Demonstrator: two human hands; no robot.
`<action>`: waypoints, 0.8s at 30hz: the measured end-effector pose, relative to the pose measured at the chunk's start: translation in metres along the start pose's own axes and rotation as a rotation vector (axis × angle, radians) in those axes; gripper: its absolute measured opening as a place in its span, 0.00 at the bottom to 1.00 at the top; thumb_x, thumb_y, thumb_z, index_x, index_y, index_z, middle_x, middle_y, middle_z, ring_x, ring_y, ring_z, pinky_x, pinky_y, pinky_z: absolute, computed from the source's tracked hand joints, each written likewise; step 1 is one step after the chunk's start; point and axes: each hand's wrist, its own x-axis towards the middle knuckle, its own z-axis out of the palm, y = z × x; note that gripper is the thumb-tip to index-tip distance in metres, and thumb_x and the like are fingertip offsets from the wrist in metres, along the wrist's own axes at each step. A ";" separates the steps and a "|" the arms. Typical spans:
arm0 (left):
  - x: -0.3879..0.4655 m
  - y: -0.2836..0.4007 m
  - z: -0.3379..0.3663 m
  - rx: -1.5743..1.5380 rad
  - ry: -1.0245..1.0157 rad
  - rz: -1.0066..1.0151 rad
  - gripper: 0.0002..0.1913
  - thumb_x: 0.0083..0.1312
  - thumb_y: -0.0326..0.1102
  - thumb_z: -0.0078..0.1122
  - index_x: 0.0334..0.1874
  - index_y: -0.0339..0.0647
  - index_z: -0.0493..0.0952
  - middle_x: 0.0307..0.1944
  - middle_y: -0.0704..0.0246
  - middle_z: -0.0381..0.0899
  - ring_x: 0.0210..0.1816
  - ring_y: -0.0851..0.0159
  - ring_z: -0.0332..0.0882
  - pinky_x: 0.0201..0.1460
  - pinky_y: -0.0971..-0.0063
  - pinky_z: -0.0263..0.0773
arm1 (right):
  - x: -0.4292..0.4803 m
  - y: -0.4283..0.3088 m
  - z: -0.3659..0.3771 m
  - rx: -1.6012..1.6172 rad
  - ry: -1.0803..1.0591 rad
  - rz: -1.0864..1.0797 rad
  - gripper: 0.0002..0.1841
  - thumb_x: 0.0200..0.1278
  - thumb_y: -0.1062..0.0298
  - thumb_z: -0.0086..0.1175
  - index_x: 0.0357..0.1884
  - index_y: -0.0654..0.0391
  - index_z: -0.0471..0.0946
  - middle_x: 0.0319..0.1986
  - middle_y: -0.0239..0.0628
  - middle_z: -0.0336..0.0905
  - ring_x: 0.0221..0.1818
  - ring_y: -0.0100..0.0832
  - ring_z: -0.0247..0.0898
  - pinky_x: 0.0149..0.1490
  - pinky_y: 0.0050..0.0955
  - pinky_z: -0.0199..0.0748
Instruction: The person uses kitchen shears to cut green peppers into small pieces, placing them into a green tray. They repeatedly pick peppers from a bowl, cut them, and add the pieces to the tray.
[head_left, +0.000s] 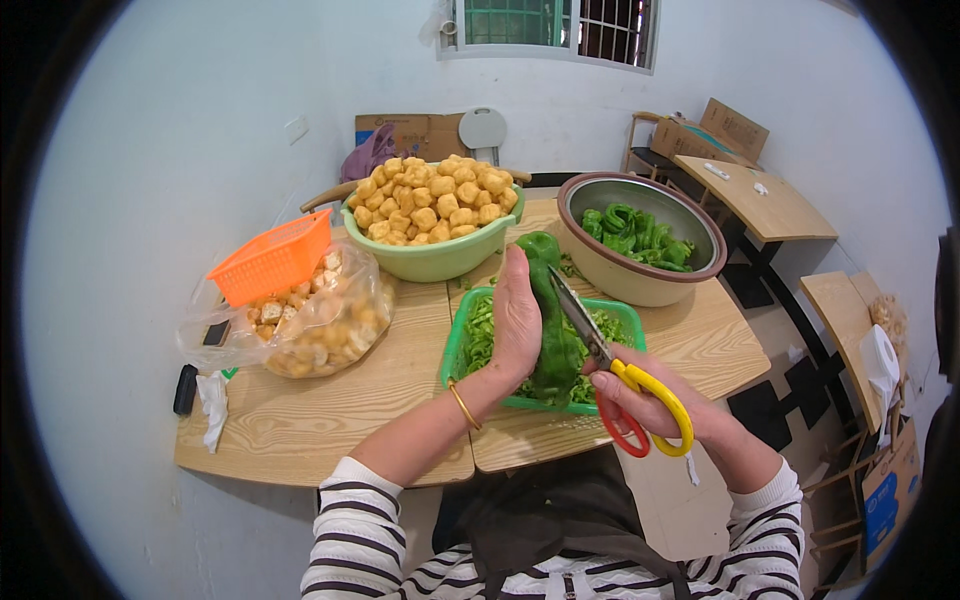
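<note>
My left hand (519, 319) holds a long green pepper (553, 330) upright, its palm along the pepper's left side. In my right hand (649, 390) is a pair of scissors (585, 322) with one yellow and one red handle. The blades point up and left, their tip touching or just before the pepper's upper part; I cannot tell whether it has cut in. Below both hands stands a green plastic basket (451, 360) holding cut green pepper strips (480, 334). The pepper and my hands hide part of the basket.
A green basin (442, 262) heaped with fried tofu puffs (442, 199) stands at the back. Right of it, a brown-rimmed bowl (630, 281) holds green peppers (637, 236). At left, an orange basket (274, 259) rests on a clear bag (330, 337) of tofu pieces. All stand on the wooden table (322, 420).
</note>
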 end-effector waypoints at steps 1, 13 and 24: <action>0.002 -0.002 -0.003 0.012 -0.010 -0.016 0.35 0.76 0.71 0.33 0.42 0.42 0.75 0.28 0.70 0.76 0.24 0.72 0.73 0.27 0.76 0.71 | -0.001 -0.005 -0.001 0.015 0.005 0.041 0.15 0.79 0.58 0.48 0.44 0.63 0.71 0.17 0.31 0.75 0.22 0.27 0.77 0.31 0.27 0.74; -0.008 0.043 -0.001 0.244 -0.294 0.171 0.34 0.79 0.64 0.39 0.48 0.29 0.74 0.36 0.68 0.72 0.40 0.70 0.65 0.50 0.75 0.67 | -0.010 -0.020 -0.048 0.128 -0.175 0.083 0.21 0.80 0.55 0.47 0.62 0.61 0.72 0.32 0.33 0.83 0.33 0.22 0.74 0.40 0.23 0.72; -0.004 0.063 -0.003 0.245 -0.526 0.140 0.33 0.72 0.48 0.62 0.69 0.31 0.63 0.53 0.60 0.76 0.54 0.67 0.74 0.60 0.71 0.70 | -0.028 -0.058 -0.074 -0.110 -0.067 0.166 0.24 0.79 0.47 0.49 0.34 0.60 0.75 0.21 0.32 0.80 0.24 0.22 0.72 0.33 0.23 0.72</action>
